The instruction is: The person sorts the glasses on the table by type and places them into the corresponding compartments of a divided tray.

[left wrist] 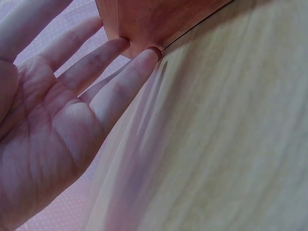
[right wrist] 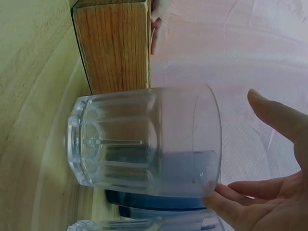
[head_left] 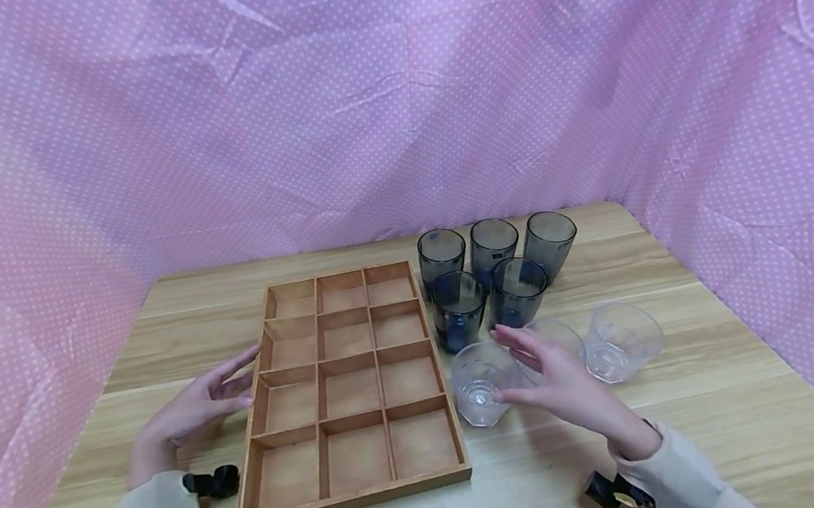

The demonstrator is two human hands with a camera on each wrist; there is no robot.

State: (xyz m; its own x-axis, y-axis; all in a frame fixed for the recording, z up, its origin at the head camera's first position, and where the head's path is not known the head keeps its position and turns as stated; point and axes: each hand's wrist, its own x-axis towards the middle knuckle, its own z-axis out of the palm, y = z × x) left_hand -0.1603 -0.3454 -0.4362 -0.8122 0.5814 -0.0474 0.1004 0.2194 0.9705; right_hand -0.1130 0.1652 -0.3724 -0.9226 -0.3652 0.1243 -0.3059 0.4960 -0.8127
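My left hand (head_left: 198,405) lies along the left side of a wooden compartment tray (head_left: 359,495). In the left wrist view, fingertips of that hand (left wrist: 62,115) touch the tray's outer wall (left wrist: 144,24), fingers extended. Over a clear faceted glass (head_left: 481,392) just right of the tray hovers my right hand (head_left: 560,379), thumb and fingers spread. The right wrist view has this glass (right wrist: 144,142) upright, with the right hand (right wrist: 279,197) at its rim. Fingertips there look near or against the rim; contact is hard to tell. A second clear glass (head_left: 566,338) is partly hidden behind the hand.
A third clear glass (head_left: 622,344) stands at the right. Several smoky dark glasses (head_left: 494,248) are grouped behind the clear ones, beside the tray's far right. Pink dotted cloth (head_left: 392,121) hangs around the wooden table (head_left: 722,369).
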